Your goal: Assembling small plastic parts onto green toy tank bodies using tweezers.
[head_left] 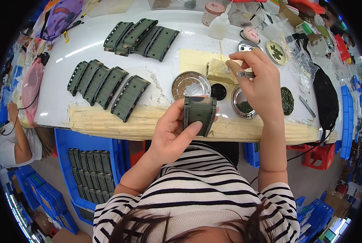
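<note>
My left hand [166,137] grips a green camouflage-patterned plastic part [200,111] with toothed side edges, near the front edge of the table. The thumb lies across its lower face. Raised to the right, my right hand [262,83] has bent fingers around a flat metal tool [245,74], which looks like the end of tweezers. Its tip is hard to make out. Below that hand sits a round metal dish [239,110] with small dark green pieces. Another metal dish [180,75] holds brown grains, beside a black round lid [219,92].
Similar green parts stand in rows [98,83] at the left and back [140,38]. A yellow wrapped block [218,72], white bottle [219,26] and dish of green pieces [287,101] are nearby. A blue crate [73,139] holds more parts. Another person's arm [22,135] shows far left.
</note>
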`<state>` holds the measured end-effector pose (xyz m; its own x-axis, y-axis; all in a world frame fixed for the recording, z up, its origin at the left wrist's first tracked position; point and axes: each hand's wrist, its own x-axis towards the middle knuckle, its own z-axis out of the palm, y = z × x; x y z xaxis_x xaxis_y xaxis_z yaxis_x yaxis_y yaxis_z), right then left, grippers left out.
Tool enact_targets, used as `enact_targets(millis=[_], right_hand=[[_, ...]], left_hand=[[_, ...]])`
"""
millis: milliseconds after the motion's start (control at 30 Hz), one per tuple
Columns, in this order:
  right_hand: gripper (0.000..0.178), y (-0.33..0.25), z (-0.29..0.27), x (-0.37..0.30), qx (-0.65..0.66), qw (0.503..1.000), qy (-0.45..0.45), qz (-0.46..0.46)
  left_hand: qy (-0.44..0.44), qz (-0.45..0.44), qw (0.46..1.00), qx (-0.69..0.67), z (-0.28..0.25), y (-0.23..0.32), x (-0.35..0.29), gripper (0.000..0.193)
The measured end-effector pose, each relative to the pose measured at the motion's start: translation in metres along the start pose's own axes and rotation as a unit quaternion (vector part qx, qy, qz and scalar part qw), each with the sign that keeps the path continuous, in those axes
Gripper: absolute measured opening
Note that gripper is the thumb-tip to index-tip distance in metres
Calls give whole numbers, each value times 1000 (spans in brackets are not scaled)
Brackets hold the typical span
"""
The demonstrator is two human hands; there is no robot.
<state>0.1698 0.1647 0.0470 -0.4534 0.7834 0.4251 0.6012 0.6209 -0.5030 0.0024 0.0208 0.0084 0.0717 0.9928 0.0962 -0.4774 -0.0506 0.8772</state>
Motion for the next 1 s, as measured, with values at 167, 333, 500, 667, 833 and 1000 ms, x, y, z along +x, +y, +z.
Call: enact_targets(millis=[167,333,500,667,833,1000], right_hand=[[14,4,3,0,39,999,13,-11],[10,3,1,-2,40,998,50,-21],[5,-24,-16,-16,183,973,141,0],[12,-48,-8,-41,455,888,40,52],[12,-48,-1,-44,498,864,28,67],[13,-47,-1,-46,459,886,15,61]], left_hand=[[28,-49,996,-69,1,2,2,42],[13,-91,969,-231,-2,-4,5,45],[-34,-108,896,-429,-3,-10,7,50],[-49,-124,876,-464,-2,-15,9,52],[-52,-134,875,-463,-2,-16,8,51],[-48,-131,875,-464,-2,-17,6,51]])
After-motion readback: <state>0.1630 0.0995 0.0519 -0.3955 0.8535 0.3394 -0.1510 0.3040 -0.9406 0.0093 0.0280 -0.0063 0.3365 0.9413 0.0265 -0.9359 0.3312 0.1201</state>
